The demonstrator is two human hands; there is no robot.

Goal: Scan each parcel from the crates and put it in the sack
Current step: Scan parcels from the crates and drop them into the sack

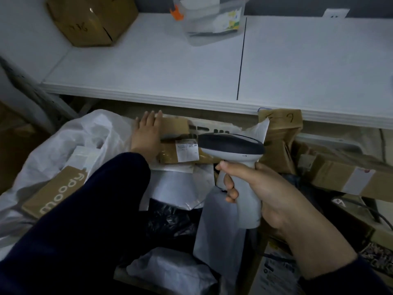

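The left hand (147, 135) lay flat on the left end of a flat brown cardboard parcel (175, 125). Its grip was spread, with the fingers straight and pointing away from the person, toward the edge of the white desk (148, 71). The parcel rested on top of other parcels just below this edge, and its long axis ran from left to right. 1 white label (187, 153) sat on its near side.

The right hand (261, 192) held a grey-white handheld scanner (231, 145), its grip curled round the handle. The handle pointed down. The scanner's dark-topped head lay along the same left-to-right axis and its nose pointed left, just above the label.

A white plastic sack (63, 141) lay open at the left, just beside the parcel. Inside it was a brown box printed "moody" (53, 192). A grey plastic mailer (219, 231) lay under the scanner. On the desk stood a brown cardboard box (91, 20) and a clear plastic bag (212, 22), well apart.
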